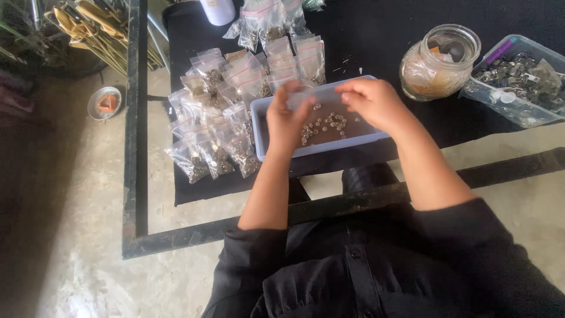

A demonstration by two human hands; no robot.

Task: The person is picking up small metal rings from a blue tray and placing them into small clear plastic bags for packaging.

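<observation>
A pale blue rectangular tray [259, 112] sits on a black cloth and holds several small metal rings [329, 125]. Both hands hover over it. My left hand [286, 121] and my right hand [372, 101] pinch the two ends of a small clear plastic bag [312, 94] held above the tray's far edge. What is inside the bag is too blurred to tell.
Many filled small zip bags [218, 118] lie in rows left of the tray. A glass jar [438, 62] and a clear tub of metal parts [518, 79] stand to the right. A white container [218, 10] is at the back. A black metal table frame [135, 147] edges the glass top.
</observation>
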